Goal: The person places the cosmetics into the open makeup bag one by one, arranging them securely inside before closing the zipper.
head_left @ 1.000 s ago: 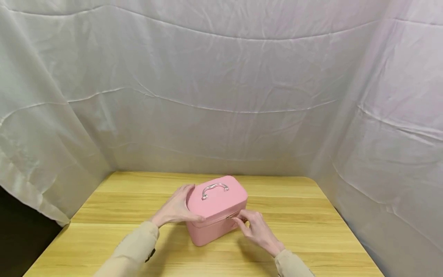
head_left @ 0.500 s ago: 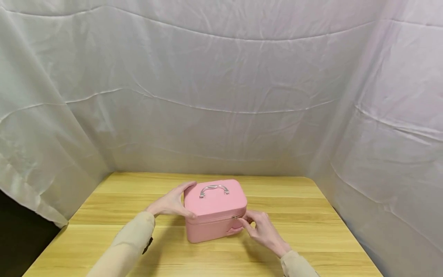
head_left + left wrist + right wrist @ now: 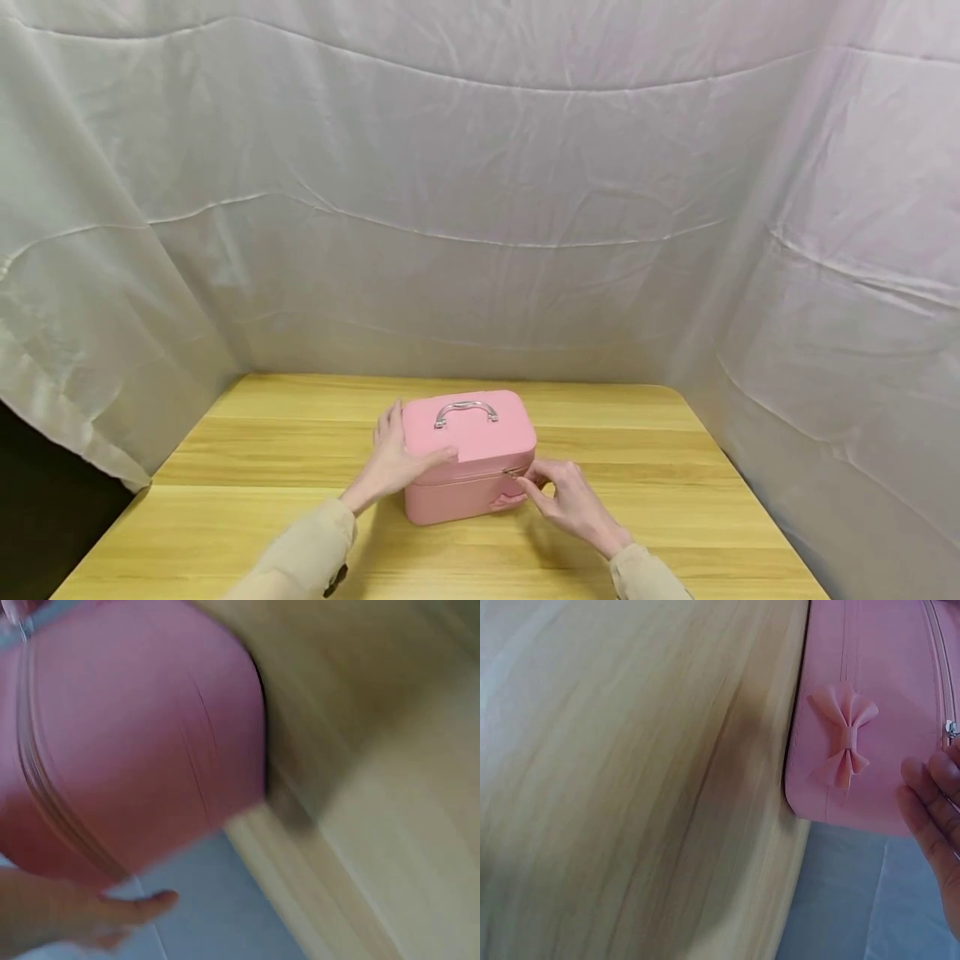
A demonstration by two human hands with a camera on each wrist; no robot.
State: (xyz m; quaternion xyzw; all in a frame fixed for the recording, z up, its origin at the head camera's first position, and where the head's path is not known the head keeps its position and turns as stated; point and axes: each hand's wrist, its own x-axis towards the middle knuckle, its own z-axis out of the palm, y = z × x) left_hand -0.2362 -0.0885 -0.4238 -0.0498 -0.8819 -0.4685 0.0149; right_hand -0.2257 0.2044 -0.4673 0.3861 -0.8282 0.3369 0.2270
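A pink vanity case (image 3: 453, 502) with a silver handle (image 3: 466, 406) on its lid stands upright on the table, lid down. My left hand (image 3: 393, 460) rests on its left end, thumb stretched over the front of the lid and fingers along the side. At the front right corner my right hand (image 3: 566, 502) pinches the metal zipper pull (image 3: 952, 729) between thumb and fingers. The zipper line runs below the lid. A pink bow (image 3: 847, 737) decorates the front wall, close under that hand. In the left wrist view the left hand (image 3: 71, 911) is partly cut off and blurred.
The wooden table (image 3: 675, 492) extends around the case on all sides. Pale grey cloth (image 3: 480, 275) hangs behind it and at both sides. A dark area (image 3: 52, 508) shows past the table's left edge.
The case has turned so its front faces me more squarely, revealing the bow. The left thumb has shifted right onto the lid. My right hand, still pinching the zipper pull, has moved slightly right.
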